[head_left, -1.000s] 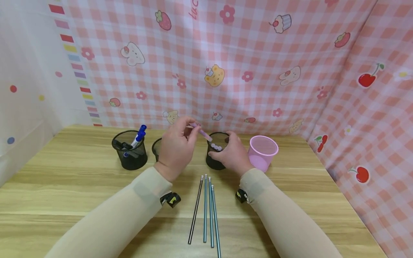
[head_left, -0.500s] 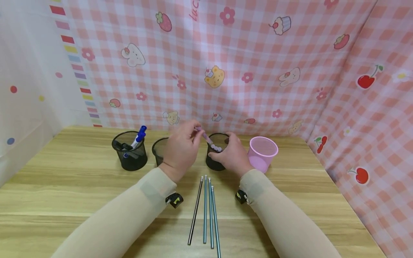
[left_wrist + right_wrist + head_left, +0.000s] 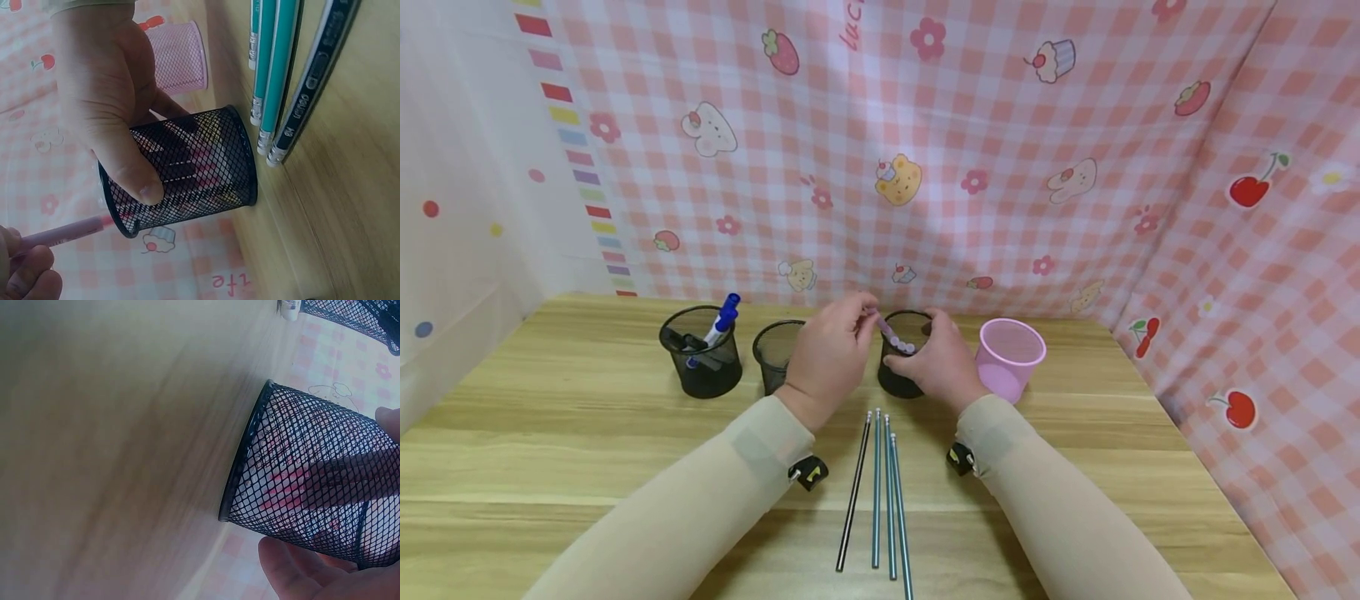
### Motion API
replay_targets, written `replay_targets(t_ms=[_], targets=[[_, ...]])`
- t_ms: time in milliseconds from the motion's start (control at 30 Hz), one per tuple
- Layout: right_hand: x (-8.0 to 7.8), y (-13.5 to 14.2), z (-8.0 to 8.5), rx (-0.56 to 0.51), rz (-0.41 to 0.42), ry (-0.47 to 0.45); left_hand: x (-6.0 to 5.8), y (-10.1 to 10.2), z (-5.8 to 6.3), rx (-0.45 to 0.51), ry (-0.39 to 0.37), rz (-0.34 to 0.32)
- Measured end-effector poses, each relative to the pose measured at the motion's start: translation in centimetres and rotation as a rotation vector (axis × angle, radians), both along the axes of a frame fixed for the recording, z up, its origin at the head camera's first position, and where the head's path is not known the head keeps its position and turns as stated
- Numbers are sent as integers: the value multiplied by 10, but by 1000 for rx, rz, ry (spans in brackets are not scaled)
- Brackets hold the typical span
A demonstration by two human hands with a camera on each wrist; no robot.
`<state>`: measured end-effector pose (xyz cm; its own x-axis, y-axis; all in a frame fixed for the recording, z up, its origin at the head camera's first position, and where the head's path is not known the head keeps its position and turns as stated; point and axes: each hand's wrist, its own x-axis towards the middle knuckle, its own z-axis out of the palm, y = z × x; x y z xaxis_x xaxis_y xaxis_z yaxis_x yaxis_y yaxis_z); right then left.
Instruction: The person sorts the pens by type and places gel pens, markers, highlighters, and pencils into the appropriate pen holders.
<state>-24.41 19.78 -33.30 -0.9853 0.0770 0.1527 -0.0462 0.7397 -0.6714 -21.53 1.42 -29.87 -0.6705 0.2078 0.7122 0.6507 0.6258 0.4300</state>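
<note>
My left hand pinches a slim pink marker. It slants down to the right, its lower end at the rim of a black mesh pen cup. In the left wrist view, the marker has a pinker tip at the cup's mouth. My right hand grips this cup from the right, with the thumb across its near side and fingers behind. Several pale lilac pen ends show inside. Through the mesh in the right wrist view, the pink barrels in the cup look dark and blurred.
Another black mesh cup, partly hidden, stands behind my left hand. At far left a black cup holds blue and black markers. A pink mesh cup stands right. Several pencils lie on the table in front.
My left hand has moved right and slightly down, bringing the marker's lower end to the cup's rim. My right hand and the cup have stayed put.
</note>
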Motion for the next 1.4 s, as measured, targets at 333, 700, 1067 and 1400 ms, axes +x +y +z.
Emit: replay_targets(t_ms=[333, 700, 1067, 1400], targets=[[1, 0, 1, -11, 4, -8, 3, 3, 2, -65, -68, 24], [1, 0, 1, -13, 9, 19, 7, 6, 5, -89, -132, 39], [-1, 1, -1, -26, 13, 31, 12, 8, 6, -120, -184, 20], [0, 2, 1, -10, 17, 9, 28, 4, 11, -308, -360, -50]])
